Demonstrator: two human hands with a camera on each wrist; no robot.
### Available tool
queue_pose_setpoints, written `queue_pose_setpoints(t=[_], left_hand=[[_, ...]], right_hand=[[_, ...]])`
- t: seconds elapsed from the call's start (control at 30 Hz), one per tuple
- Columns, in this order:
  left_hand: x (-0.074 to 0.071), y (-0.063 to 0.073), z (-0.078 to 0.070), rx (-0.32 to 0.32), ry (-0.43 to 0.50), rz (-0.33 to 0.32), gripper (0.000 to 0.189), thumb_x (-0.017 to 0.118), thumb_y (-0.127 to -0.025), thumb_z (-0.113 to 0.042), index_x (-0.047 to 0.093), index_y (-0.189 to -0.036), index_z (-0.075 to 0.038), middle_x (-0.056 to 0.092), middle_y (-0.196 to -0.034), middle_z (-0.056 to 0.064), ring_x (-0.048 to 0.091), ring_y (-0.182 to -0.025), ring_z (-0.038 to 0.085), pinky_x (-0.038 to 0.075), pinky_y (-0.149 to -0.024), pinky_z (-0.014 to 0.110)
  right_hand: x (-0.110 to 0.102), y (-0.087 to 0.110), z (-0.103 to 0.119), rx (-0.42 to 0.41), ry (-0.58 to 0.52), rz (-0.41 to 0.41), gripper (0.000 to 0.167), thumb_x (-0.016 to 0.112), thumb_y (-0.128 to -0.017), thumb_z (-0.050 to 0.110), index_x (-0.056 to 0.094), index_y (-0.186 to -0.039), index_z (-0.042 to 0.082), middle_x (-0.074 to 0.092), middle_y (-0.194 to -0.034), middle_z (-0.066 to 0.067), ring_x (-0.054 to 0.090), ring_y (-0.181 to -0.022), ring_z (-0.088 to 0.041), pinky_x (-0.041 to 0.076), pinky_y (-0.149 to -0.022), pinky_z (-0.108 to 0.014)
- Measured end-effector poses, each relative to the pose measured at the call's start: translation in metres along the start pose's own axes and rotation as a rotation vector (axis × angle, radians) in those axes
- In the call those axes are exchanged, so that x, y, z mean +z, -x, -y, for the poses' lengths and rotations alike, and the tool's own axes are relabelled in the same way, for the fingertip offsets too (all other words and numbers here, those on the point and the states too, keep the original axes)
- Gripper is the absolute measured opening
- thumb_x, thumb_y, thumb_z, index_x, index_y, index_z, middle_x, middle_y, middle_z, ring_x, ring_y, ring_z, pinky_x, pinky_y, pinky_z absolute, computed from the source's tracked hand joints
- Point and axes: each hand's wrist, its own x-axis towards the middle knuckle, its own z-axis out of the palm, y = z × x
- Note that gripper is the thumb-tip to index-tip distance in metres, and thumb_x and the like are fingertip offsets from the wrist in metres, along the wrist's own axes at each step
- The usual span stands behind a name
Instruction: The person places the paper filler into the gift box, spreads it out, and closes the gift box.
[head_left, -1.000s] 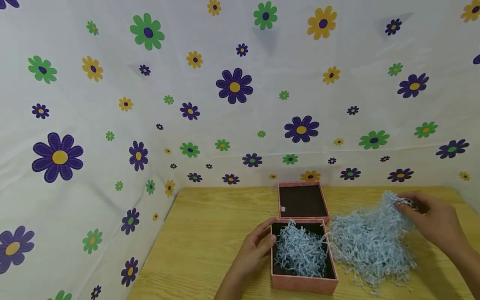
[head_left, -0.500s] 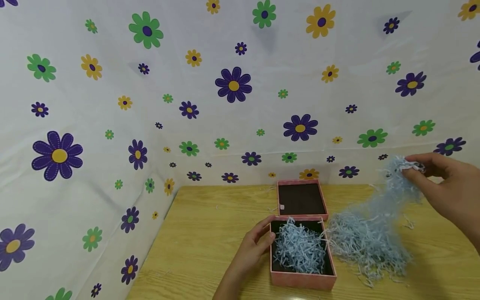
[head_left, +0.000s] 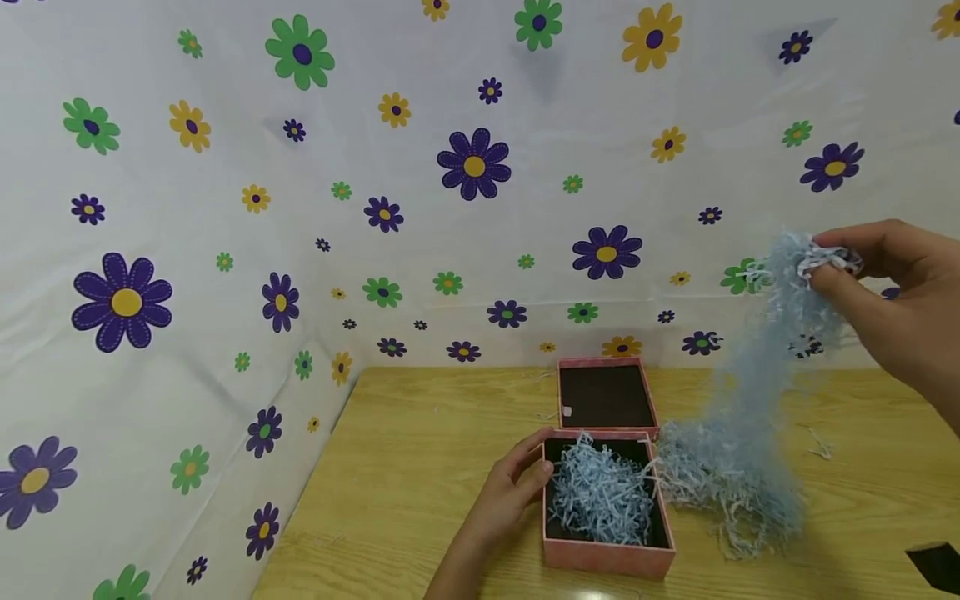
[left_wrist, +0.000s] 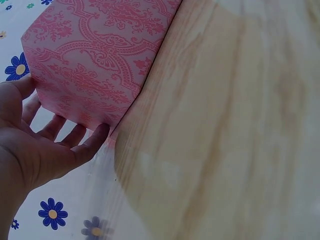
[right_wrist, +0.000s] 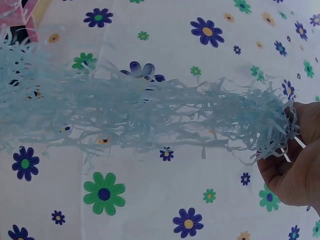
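In the head view, a pink box with a dark inside stands on the table, part-filled with light blue shredded paper. My left hand holds the box at its left side, thumb at the rim; the left wrist view shows several fingertips of the left hand against the patterned pink wall. Raised at the right, my right hand pinches a bunch of shredded paper. A long tangle hangs from it to the heap beside the box. In the right wrist view the strands stretch out from the right hand.
A pink lid with a dark inside lies behind the box, touching or nearly touching it. Loose paper strands are scattered on the wooden table. A flowered cloth hangs behind and at the left. A dark object shows at the lower right.
My right hand has risen well above the table, drawing the shredded paper up into a long hanging tangle. The heap beside the box has shrunk. My left hand and the box have stayed put.
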Motion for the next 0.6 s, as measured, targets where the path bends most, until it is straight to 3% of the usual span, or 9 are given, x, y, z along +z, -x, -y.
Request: queue_pose_setpoints(t=[0.27, 0.43, 0.6], left_hand=[[0.0, 0.0, 0.0, -0.004, -0.021, -0.011, 0.048, 0.061, -0.109, -0.033, 0.053, -0.156, -0.035, 0.042, -0.166, 0.0, 0.033, -0.155, 0.04, 0.045, -0.115, 0.056], [0.0, -0.001, 0.001, 0.0, -0.006, 0.0, 0.048, 0.06, -0.109, -0.032, 0.053, -0.156, -0.037, 0.044, -0.165, 0.001, 0.036, -0.154, 0.038, 0.047, -0.113, 0.053], [-0.001, 0.0, -0.001, 0.02, 0.022, 0.018, 0.047, 0.057, -0.111, -0.025, 0.051, -0.157, -0.034, 0.043, -0.165, 0.005, 0.039, -0.152, 0.04, 0.048, -0.112, 0.054]], right_hand=[[0.003, -0.019, 0.029, -0.086, -0.129, -0.037, 0.053, 0.063, -0.096, -0.015, 0.072, -0.116, 0.034, 0.065, -0.1, 0.027, 0.056, -0.084, 0.004, 0.044, -0.077, 0.0], [0.004, -0.03, 0.039, -0.159, -0.155, -0.067, 0.043, 0.062, -0.096, -0.015, 0.076, -0.122, 0.015, 0.067, -0.104, 0.021, 0.059, -0.088, 0.0, 0.046, -0.081, -0.005], [0.008, -0.039, 0.048, -0.224, -0.208, -0.066, 0.032, 0.061, -0.099, -0.012, 0.07, -0.129, -0.005, 0.07, -0.11, 0.014, 0.062, -0.092, -0.006, 0.049, -0.083, -0.011]])
